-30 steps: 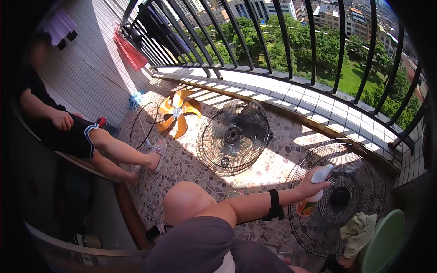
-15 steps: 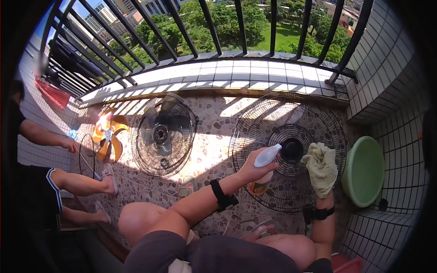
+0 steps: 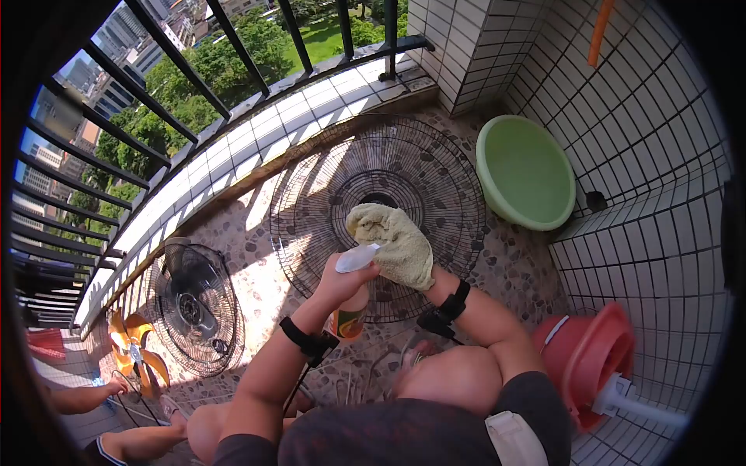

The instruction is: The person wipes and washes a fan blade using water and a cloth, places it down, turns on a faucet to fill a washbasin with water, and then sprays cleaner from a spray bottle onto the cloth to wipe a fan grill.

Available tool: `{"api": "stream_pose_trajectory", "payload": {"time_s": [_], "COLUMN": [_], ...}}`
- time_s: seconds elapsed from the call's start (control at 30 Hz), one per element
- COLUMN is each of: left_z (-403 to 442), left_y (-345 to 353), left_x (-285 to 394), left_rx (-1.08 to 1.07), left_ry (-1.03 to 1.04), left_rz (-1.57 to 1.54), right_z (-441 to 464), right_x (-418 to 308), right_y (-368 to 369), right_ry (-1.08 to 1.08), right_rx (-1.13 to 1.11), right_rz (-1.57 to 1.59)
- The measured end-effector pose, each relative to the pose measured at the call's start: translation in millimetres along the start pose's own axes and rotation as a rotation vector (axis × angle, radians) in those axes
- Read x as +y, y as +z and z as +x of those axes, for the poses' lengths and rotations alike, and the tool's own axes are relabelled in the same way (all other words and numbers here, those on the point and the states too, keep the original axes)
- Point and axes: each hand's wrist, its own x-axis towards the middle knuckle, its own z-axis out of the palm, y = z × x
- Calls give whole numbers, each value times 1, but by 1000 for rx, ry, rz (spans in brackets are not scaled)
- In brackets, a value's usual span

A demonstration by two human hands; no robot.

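Observation:
My left hand (image 3: 340,283) is closed around the neck of a spray bottle (image 3: 348,320) with a white trigger head and an orange-and-green label. Its nozzle points toward a pale green cloth (image 3: 400,248). That cloth covers my right hand (image 3: 437,286), hiding the fingers; only the wrist end shows. Both hands are over a large round black wire fan grille (image 3: 381,167) that lies on the pebble-patterned floor. The cloth overlaps the lower middle of the grille, but I cannot tell whether it touches the wires.
A green basin (image 3: 528,175) leans by the tiled wall. At lower right is a red bucket (image 3: 590,353). Leftward lie a caged fan (image 3: 190,311) and orange fan blades (image 3: 132,349), with another person's hand (image 3: 116,386) close by. A black railing (image 3: 163,58) lines the balcony.
The view has turned right, bringing the red bucket into sight. My cloth-covered hand and the spray bottle have come together, from well apart to side by side.

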Motion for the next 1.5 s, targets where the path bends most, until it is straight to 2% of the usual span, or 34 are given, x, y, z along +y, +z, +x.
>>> {"api": "stream_pose_trajectory", "payload": {"time_s": [0.03, 0.1, 0.17, 0.3, 0.37, 0.43, 0.5, 0.63, 0.7, 0.77, 0.83, 0.87, 0.93, 0.97, 1.0, 1.07, 1.1, 1.17, 1.2, 1.23, 1.27, 1.3, 1.37, 1.43, 1.47, 1.5], "left_z": [1, 3, 4, 8, 10, 11, 15, 9, 7, 8, 7, 5, 1, 0, -2, -1, -1, 0, 3, 4, 5, 8, 5, -7, -14, -21], "left_y": [4, 7, 7, 4, 4, -1, -3, 6, 5, -2, -2, 2, 2, 3, 0, -3, -3, 1, 4, 7, 5, -1, -14, -41, -61, -79], "left_x": [2, 5, 5, -4, -8, -13, -21, -27, -25, -26, -26, -27, -18, -19, -21, -21, -21, -19, -23, -30, -29, -27, -26, -27, -25, -16], "left_rx": [-4, -8, -7, -43, 4, 0, 4, 91, 158, 46, 61, 152, 151, 150, 163, 77, 76, 56, 40, 117, 196, 186, 138, 255, 338, 520], "left_ry": [-31, -62, -33, -7, -4, 6, 18, 118, 125, 103, 169, 222, 179, 157, 150, 277, 274, 167, 175, 290, 406, 417, 518, 328, 273, 257], "left_rz": [41, 81, 6, 62, 312, 211, 116, 289, 395, 205, 374, 531, 608, 610, 604, 288, 282, 460, 455, 383, 313, 313, 200, 54, -121, -273], "right_z": [-1, -3, -4, -5, -4, -5, -6, -2, -1, -1, -1, -2, -1, 0, -1, -1, 0, 1, -1, -3, -3, 1, 4, 9, 9, 10], "right_x": [1, 1, 0, 2, 9, 12, 11, 19, 16, 14, 24, 30, 31, 31, 30, 25, 28, 32, 34, 35, 39, 42, 42, 33, 17, 0], "right_y": [-1, -3, -5, -15, -18, -20, -16, -15, -9, -7, -11, -13, -14, -10, -8, -2, -3, -7, -6, -5, -5, -5, -8, -14, -14, -13], "right_ry": [0, 14, 18, 28, 20, 13, 27, 54, 166, 220, 291, 318, 224, 237, 207, 138, 144, 397, 358, 317, 368, 415, 479, 472, 440, 412], "right_rx": [8, 7, -3, -35, -19, -8, 33, -7, 7, -38, 56, 77, -40, -57, -65, -81, -79, 71, 34, 2, 18, 25, 11, -52, -43, -31], "right_rz": [1, -215, -193, -239, -252, -266, -175, -185, 67, 110, 326, 394, 145, 148, 78, 28, 26, 483, 361, 239, 390, 543, 625, 579, 453, 326]}}
